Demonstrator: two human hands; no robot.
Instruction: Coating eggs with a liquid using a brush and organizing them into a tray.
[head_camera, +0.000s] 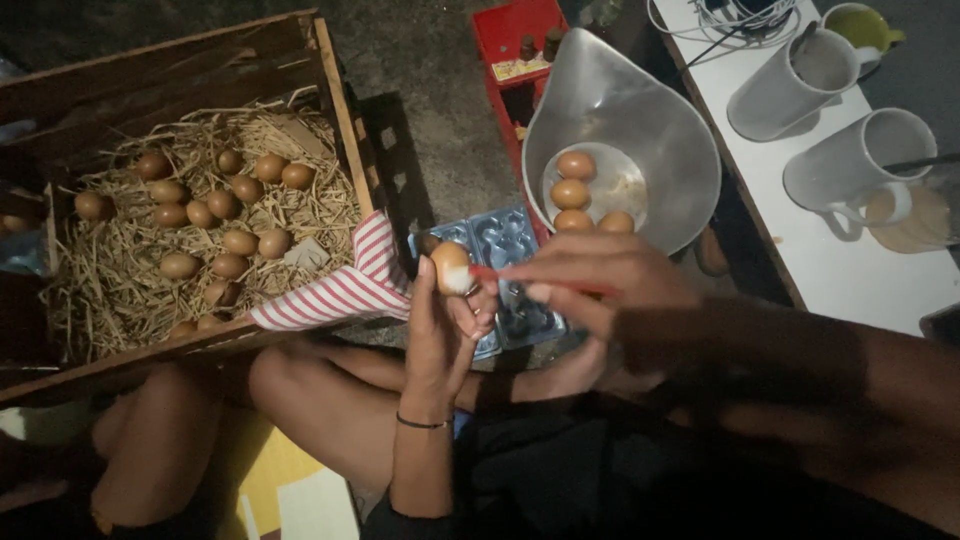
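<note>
The fingers of the left hand are wrapped around a brown egg, holding it upright just above the person's lap. The right hand has its fingers pinched closed on a thin red-handled brush, whose pale tip touches the side of the egg. A dark band circles the left wrist.

Just behind the egg lies a blue-grey plastic egg tray, partly hidden by the hands. Beyond it sits a metal scale pan holding four brown eggs, and a red box stands behind that.

To the left, a red-and-white striped cloth hangs over the edge of a wooden crate lined with straw, with many brown eggs resting in it.

On the right, a white tabletop carries two white jugs and a yellow-green cup.
</note>
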